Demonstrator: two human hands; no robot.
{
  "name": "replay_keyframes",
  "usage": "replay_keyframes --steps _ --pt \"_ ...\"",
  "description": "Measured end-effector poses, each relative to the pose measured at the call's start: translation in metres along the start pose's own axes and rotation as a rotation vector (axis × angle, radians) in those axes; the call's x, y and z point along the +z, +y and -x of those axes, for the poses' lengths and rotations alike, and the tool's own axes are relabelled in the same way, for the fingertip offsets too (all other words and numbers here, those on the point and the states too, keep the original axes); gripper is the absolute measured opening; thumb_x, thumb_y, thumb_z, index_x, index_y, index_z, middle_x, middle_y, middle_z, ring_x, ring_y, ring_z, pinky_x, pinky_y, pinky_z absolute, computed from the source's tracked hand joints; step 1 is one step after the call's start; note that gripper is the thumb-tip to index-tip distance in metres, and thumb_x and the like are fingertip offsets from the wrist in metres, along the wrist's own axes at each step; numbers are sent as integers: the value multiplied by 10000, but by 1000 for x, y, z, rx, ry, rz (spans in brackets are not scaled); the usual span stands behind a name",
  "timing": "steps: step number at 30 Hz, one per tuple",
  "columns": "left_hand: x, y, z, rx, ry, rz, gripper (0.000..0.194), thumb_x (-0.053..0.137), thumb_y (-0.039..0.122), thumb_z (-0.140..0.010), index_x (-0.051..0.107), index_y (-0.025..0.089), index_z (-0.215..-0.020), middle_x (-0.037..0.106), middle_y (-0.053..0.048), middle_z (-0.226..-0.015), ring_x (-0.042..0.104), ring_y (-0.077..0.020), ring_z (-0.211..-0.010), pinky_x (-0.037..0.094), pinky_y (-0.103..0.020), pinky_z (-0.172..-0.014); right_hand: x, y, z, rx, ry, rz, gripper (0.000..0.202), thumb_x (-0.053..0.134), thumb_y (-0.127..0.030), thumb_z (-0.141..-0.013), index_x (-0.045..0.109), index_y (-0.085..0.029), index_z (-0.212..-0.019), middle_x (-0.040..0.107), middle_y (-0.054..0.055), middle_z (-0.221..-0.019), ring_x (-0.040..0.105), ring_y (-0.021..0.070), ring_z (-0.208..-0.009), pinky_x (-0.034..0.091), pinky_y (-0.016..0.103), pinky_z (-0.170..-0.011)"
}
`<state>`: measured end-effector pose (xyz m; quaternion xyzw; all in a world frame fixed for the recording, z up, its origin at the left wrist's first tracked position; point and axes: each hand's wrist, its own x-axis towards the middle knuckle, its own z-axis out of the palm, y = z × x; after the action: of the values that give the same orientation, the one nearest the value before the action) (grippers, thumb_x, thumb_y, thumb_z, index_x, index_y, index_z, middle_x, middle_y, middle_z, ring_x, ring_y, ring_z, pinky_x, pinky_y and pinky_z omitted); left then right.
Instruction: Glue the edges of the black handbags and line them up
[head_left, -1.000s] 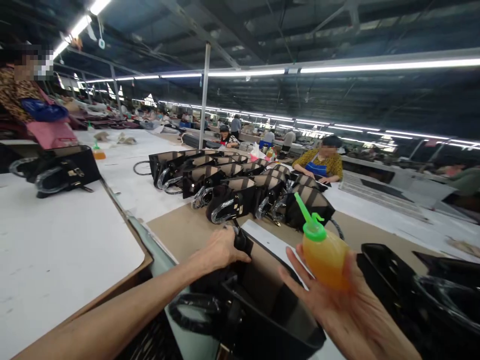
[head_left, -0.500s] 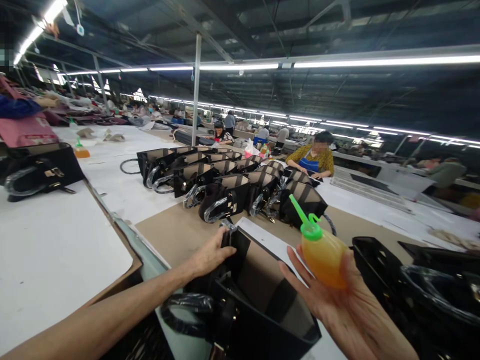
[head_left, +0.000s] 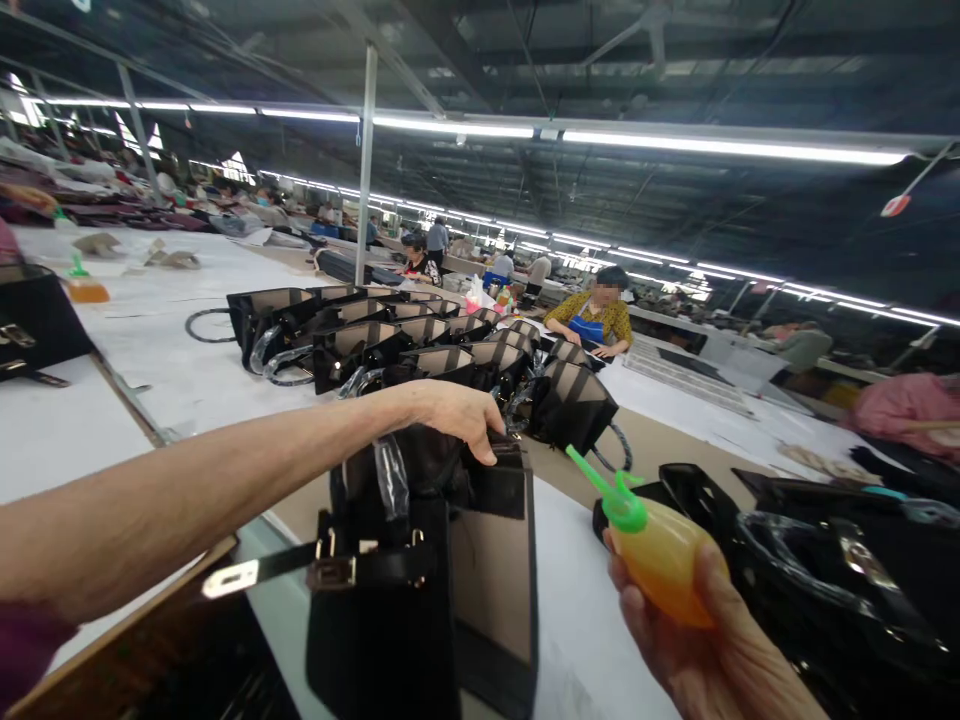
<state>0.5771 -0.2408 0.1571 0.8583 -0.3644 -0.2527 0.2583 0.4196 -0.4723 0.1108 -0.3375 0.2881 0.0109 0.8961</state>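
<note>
My left hand (head_left: 465, 415) reaches across and pinches the upper edge of a black handbag (head_left: 390, 610) standing in front of me. This bag is open at the top with a beige lining; its front strap with metal fittings sticks out to the left, and a plastic-wrapped handle hangs beside it. At the right, my right hand (head_left: 697, 620) is wrapped round a squeeze bottle (head_left: 664, 560) of orange liquid. The bottle's green spout points up and left, apart from the bag.
Rows of black handbags (head_left: 360, 350) stand on the table beyond. More black bags (head_left: 825, 560) lie at the right. Another orange bottle (head_left: 88, 291) stands far left. Across the table sits a person in a yellow top (head_left: 592, 312).
The near bag has turned, so its front strap now faces me and extends left. My left hand has moved up and right along it. My right fingers have closed round the bottle, which sits lower.
</note>
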Motion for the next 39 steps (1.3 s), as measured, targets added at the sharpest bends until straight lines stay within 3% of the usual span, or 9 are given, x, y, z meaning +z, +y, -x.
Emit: replay_keyframes --steps 3,7,13,19,27,34,39 --pt "4 8 -20 -75 -111 -182 241 685 190 -547 717 164 -785 675 12 -681 560 -174 -663 423 -250 -656 -29 -2 -13 -167 -74 234 764 845 -367 -532 486 -224 -1191 622 110 -1082 641 238 -846 553 275 -679" --pt "28 -4 -41 -114 -140 -202 148 716 164 -499 701 196 -643 641 29 -568 542 -161 -610 411 -232 -594 -56 -7 -30 -498 -127 632 712 789 -397 -612 433 -251 -1211 626 53 -1063 614 239 -912 528 266 -748" --pt "47 -22 -58 -110 -190 -181 151 714 187 -534 712 201 -684 675 11 -647 574 -177 -659 421 -237 -612 -55 -1 -41 -789 -87 984 636 754 -459 -603 490 -255 -1145 608 25 -1073 598 225 -901 495 233 -781" --pt "50 -25 -63 -132 -226 -161 156 700 191 -549 719 202 -704 668 9 -619 581 -184 -652 429 -251 -654 -47 11 -45 -859 -96 1010 568 712 -463 -657 495 -275 -1147 581 -2 -1073 567 194 -905 435 209 -811" --pt "54 -28 -68 -134 -232 -128 154 706 194 -514 715 210 -667 666 11 -607 581 -189 -664 432 -253 -665 -48 11 -55 -923 -132 1080 519 683 -460 -690 492 -273 -1136 529 14 -1112 519 232 -957 371 309 -880" --pt "56 -35 -72 -148 -199 -101 187 736 218 -450 709 232 -635 662 37 -588 578 -170 -644 435 -229 -634 -51 13 -56 -969 -225 1116 398 674 -386 -729 527 -296 -1088 526 -14 -1114 513 200 -961 399 242 -820" --pt "60 -37 -74 -147 -192 -110 252 734 209 -450 718 224 -702 691 24 -678 584 -174 -666 435 -236 -643 -60 16 -57 -902 -239 1154 420 682 -400 -723 522 -313 -1101 547 -30 -1077 522 186 -943 399 220 -793"
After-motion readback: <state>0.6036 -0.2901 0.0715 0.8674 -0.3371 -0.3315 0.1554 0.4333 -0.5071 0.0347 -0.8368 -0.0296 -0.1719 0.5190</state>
